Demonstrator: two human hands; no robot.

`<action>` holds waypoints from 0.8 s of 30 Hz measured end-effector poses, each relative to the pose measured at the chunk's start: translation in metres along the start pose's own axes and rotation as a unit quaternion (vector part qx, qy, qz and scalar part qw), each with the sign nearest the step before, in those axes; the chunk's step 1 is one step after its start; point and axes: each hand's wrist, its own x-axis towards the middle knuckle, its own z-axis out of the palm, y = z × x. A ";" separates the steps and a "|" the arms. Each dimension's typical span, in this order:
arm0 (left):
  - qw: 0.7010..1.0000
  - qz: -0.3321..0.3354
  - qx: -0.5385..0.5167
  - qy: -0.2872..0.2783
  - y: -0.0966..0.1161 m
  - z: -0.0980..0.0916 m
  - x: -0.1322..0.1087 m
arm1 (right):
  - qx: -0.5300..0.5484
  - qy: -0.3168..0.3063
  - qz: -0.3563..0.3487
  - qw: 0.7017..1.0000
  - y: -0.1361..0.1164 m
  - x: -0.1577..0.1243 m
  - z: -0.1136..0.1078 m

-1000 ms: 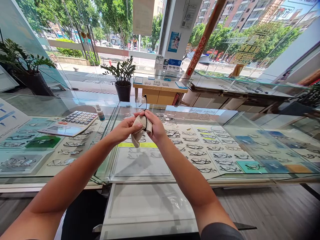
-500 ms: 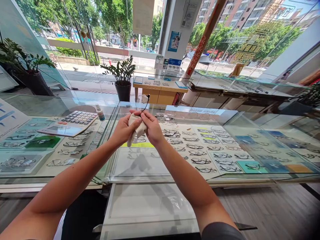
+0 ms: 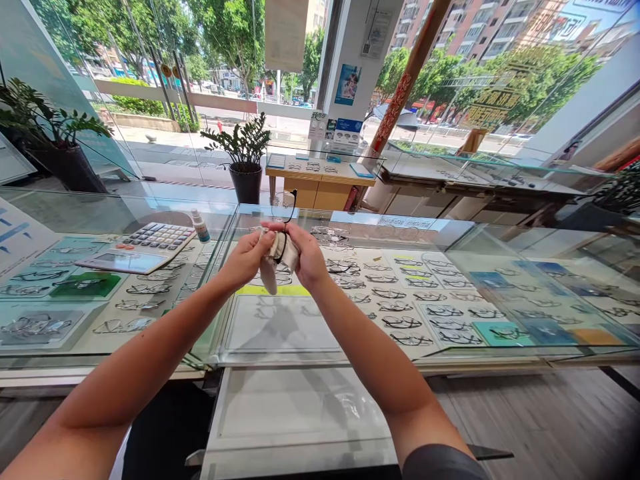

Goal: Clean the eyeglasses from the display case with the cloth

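Note:
Above the glass counter, my two hands are close together around a pair of eyeglasses point(image 3: 294, 200) and a pale cloth point(image 3: 270, 275). One lens, with a dark rim, sticks up above the fingers; the rest of the frame runs down between the hands against the cloth. My left hand point(image 3: 249, 257) is closed, its thumb pressing the cloth over the lower part of the eyeglasses. With its fingers bent, my right hand point(image 3: 307, 253) grips the eyeglasses from the right side, and the cloth touches it. The exact finger contacts are partly hidden.
Under the glass counter top point(image 3: 280, 327) lie rows of eyeglasses point(image 3: 403, 322). On the left are a large calculator point(image 3: 160, 237) and a small spray bottle point(image 3: 200, 225). A potted plant point(image 3: 246, 183) and a wooden cabinet point(image 3: 320, 190) stand beyond the counter.
The cloth has shifted and more of the dark frame shows between my hands. The raised lens has turned slightly. My left thumb has moved up a little.

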 end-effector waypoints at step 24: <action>0.999 -0.026 -0.020 0.000 -0.005 -0.002 0.006 | 0.014 0.006 0.013 1.000 -0.001 0.002 0.000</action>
